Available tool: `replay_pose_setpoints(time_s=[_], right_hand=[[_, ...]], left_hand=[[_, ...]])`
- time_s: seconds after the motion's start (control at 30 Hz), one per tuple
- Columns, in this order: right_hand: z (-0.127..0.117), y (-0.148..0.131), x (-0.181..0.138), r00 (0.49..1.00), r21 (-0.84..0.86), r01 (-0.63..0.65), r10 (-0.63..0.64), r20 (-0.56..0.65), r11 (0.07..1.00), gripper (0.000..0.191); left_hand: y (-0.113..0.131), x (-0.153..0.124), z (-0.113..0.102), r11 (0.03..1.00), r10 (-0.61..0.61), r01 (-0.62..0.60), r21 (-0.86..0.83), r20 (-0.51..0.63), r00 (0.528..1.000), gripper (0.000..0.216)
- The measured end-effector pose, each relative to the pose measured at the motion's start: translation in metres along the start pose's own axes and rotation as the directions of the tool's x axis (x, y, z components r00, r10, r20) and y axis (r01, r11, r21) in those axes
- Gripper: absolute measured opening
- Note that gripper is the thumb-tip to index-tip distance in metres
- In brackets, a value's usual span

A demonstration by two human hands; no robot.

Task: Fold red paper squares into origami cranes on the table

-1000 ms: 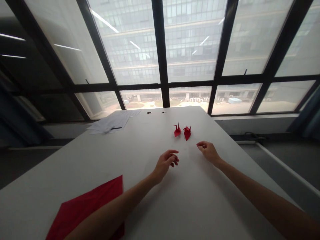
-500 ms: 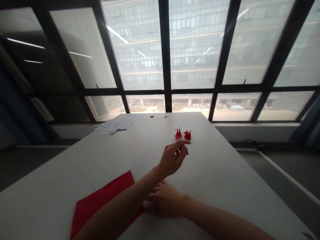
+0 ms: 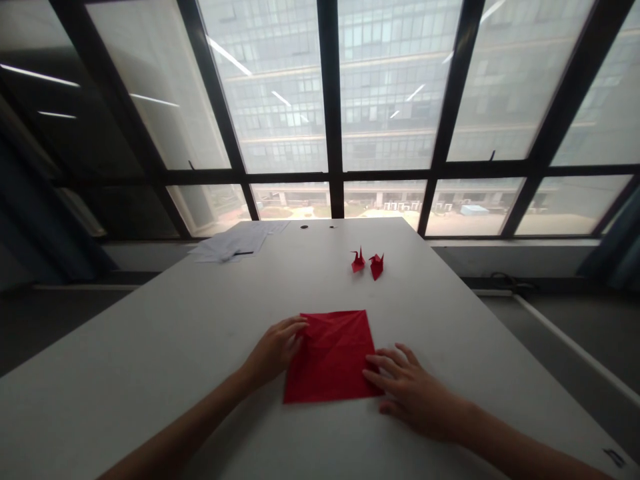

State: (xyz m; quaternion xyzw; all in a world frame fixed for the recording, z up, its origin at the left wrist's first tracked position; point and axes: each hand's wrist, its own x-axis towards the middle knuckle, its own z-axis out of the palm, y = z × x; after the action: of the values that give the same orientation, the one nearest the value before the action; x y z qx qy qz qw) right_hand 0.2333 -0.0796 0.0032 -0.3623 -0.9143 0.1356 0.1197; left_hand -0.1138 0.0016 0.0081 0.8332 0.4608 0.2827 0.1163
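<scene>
A creased red square of paper [image 3: 331, 355] lies flat on the white table [image 3: 200, 333] in front of me. My left hand [image 3: 277, 347] rests at the sheet's left edge, fingers stretched onto its upper left corner. My right hand [image 3: 409, 389] lies flat at the sheet's lower right corner, fingers spread and touching the paper. Farther back stand two small red folded paper cranes [image 3: 367, 263], side by side, apart from both hands.
A stack of white papers [image 3: 233, 244] with a dark pen on it lies at the table's far left corner. Two small dark round things [image 3: 317, 227] sit near the far edge. Large dark-framed windows stand behind the table, floor to the right.
The red sheet has moved from the table's near left to the middle in front of me. My left hand dropped from mid-air onto it, and my right hand shifted to its right corner.
</scene>
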Motion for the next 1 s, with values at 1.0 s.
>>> replay_pose_setpoints(time_s=[1.0], right_hand=[[0.006, 0.048, 0.027, 0.967, 0.089, -0.218, 0.227, -0.113, 0.972, 0.074]], left_hand=[[0.043, 0.045, 0.046, 0.947, 0.214, -0.309, 0.085, 0.549, 0.808, 0.093]])
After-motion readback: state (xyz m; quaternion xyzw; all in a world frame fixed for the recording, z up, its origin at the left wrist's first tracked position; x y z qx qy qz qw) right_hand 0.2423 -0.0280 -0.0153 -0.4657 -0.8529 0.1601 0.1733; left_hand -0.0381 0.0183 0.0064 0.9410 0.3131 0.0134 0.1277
